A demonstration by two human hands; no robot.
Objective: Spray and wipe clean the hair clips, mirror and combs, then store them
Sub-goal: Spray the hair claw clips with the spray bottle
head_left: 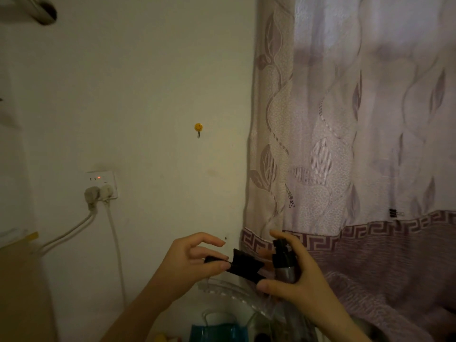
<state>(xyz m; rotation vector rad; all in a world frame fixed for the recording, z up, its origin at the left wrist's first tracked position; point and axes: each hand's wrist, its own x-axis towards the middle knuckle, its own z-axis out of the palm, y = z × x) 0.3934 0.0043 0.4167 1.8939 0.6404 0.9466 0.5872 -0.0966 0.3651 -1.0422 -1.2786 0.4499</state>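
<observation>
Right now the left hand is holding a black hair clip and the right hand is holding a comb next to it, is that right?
Not quite. The head view shows the right hand holding a small spray bottle, not a comb, with a finger on its top. The rest is right: the left hand pinches the black hair clip just beside it.

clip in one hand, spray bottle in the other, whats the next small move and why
Probably press the nozzle: the right hand grips the spray bottle, a finger on top, right beside the black hair clip that the left hand pinches.
</observation>
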